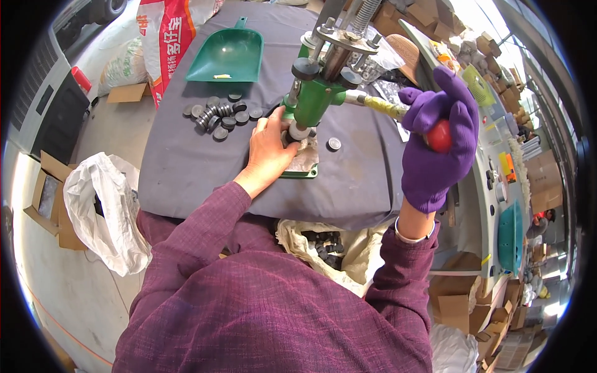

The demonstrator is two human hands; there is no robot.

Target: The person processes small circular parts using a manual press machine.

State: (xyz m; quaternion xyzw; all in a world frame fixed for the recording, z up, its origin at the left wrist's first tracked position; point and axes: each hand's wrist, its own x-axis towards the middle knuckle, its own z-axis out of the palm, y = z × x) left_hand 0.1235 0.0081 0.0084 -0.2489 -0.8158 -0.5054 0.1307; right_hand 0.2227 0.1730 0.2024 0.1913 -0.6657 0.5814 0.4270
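Observation:
A green hand press [316, 102] stands on the cloth-covered table, its ram lowered close to the base. Bare, my left hand [268, 146] curves around the work spot beneath the ram, thumb on the near side and fingers on the far side. What lies between them is mostly hidden; a dark edge shows. In a purple glove, my right hand [443, 140] wraps some fingers around the red ball knob [439, 135] of the press lever, with the index finger raised. Yellow wrapping [382, 107] covers part of the lever. One round grey-topped piece [334, 144] lies right of the base.
Several round black pieces [225, 115] are heaped left of the press. Behind them rests a green dustpan [230, 56]. An open sack [357, 248] with black pieces sits below the table's near edge. A white bag [102, 208] stands at the left, a cluttered side table [497, 186] at the right.

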